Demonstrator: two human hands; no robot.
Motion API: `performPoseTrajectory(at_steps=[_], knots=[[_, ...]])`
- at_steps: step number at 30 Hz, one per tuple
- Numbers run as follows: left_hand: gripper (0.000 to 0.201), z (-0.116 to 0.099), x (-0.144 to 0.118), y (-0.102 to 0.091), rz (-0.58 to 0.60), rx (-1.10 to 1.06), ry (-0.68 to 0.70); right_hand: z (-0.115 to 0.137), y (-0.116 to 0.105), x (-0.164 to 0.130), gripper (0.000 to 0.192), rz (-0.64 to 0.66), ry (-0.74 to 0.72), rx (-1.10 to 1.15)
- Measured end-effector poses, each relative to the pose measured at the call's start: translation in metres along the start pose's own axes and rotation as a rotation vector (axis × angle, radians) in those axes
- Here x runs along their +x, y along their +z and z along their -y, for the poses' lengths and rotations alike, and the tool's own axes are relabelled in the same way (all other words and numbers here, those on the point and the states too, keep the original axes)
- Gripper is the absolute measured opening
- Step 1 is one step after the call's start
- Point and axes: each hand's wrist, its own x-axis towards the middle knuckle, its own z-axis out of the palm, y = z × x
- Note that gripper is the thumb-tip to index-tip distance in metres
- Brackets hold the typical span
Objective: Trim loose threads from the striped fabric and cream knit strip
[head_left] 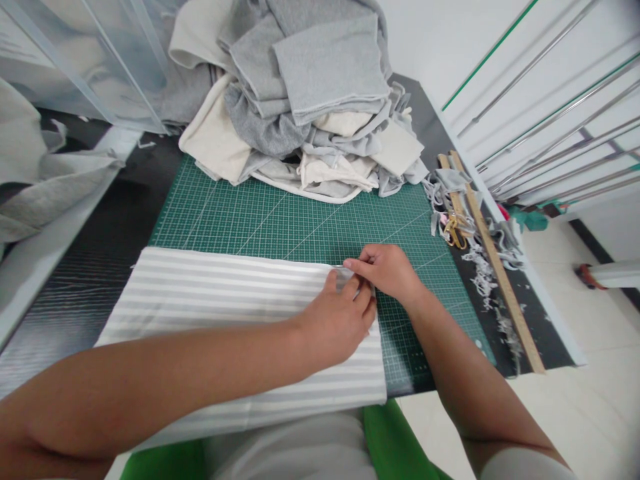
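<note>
A striped grey-and-white piece of fabric point(210, 293) lies flat along the near side of the green cutting mat point(260, 220), its near edge by my body. My left hand point(340, 323) rests on the fabric near its far right corner, fingers spread and pressing down. Just beyond it, my right hand point(387, 270) is closed in a pinch at the fabric's far edge. A thin, shiny strip point(338, 267) pokes out from its fingertips along that edge; its exact kind is too small to make out.
A large heap of grey and cream cloth point(330, 73) sits on the mat's far side. To the right are gold-handled scissors point(454, 230), a long wooden ruler point(500, 273) and fabric scraps point(483, 277). Clear plastic bins point(100, 60) stand at the upper left.
</note>
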Motion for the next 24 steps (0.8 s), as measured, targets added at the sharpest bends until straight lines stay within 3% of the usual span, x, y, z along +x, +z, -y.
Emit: performPoseTrajectory(at_steps=[24], knots=[[0.047, 0.0006, -0.0005, -0.0018, 0.002, -0.005, 0.001, 0.0007, 0.0030, 0.0011, 0.042, -0.004, 0.005, -0.023]])
